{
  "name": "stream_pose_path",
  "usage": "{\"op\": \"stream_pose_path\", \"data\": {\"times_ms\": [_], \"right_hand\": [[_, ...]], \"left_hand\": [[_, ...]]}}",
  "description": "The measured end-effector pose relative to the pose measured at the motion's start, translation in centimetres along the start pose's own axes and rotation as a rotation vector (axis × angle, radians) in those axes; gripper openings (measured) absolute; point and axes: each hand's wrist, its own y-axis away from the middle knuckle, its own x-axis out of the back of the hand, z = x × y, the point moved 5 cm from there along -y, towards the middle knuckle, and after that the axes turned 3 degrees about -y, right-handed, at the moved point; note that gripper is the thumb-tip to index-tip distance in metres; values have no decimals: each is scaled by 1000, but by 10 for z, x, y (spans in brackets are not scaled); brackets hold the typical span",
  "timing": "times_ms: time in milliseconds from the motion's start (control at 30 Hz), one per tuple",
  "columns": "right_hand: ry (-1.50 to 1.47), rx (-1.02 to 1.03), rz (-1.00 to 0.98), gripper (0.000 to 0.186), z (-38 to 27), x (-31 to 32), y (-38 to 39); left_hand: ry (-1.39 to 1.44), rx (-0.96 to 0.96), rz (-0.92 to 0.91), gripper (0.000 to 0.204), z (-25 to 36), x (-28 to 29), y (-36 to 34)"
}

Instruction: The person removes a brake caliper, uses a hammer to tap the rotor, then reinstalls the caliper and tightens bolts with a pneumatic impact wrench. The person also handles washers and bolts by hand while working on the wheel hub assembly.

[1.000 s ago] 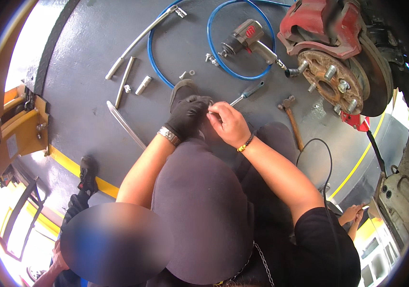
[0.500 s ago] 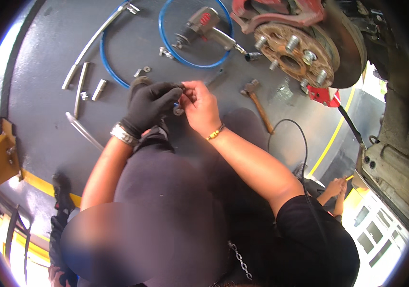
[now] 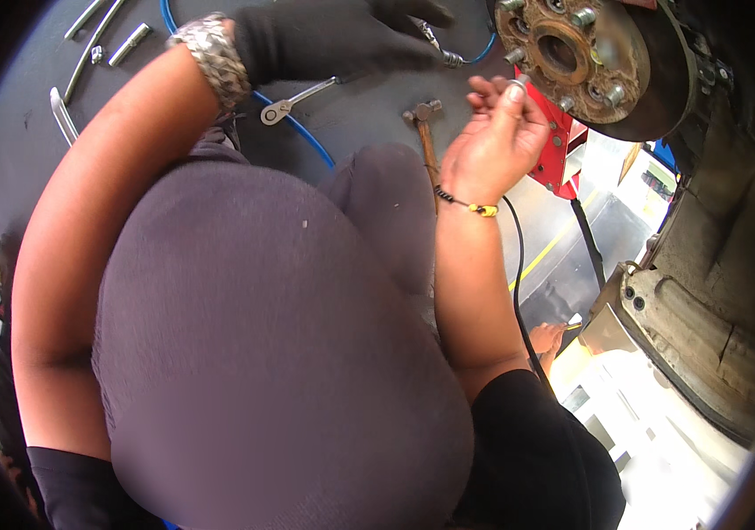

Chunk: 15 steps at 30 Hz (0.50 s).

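My right hand (image 3: 499,146) is bare and raised beside the rusty wheel hub (image 3: 596,57). Its thumb and fingers pinch a small silver metal piece (image 3: 521,80), too small to name surely, just below one of the hub's studs. My left hand (image 3: 333,40), in a black glove, reaches rightward over the floor with its fingers stretched out, partly blurred. I see nothing held in it. Under the gloved hand lie a ratchet (image 3: 276,111) and a blue air hose (image 3: 294,132). A wooden-handled hammer (image 3: 427,137) rests on the floor between my knee and my right hand.
Metal bars and an extension socket (image 3: 130,44) lie at the upper left. A red stand (image 3: 554,141) is below the hub. A black cable (image 3: 519,265) hangs beside my right forearm. Another person's hand (image 3: 548,336) shows farther right, near the car's underside (image 3: 686,309).
My hands have parted. The right one has moved right, up to the hub, with the small metal piece; the gloved left one has swung up and right. The view has shifted, and the ratchet is now visible.
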Motion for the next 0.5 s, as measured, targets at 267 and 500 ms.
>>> {"op": "stream_pose_path", "data": {"times_ms": [267,500], "right_hand": [[-178,-121,-23,13,-1,15,-21],[-571,-359,121,12,12,-2,-26]], "left_hand": [[104,305,426,42,28,34,85],[-19,263,686,37,79,46,140]]}}
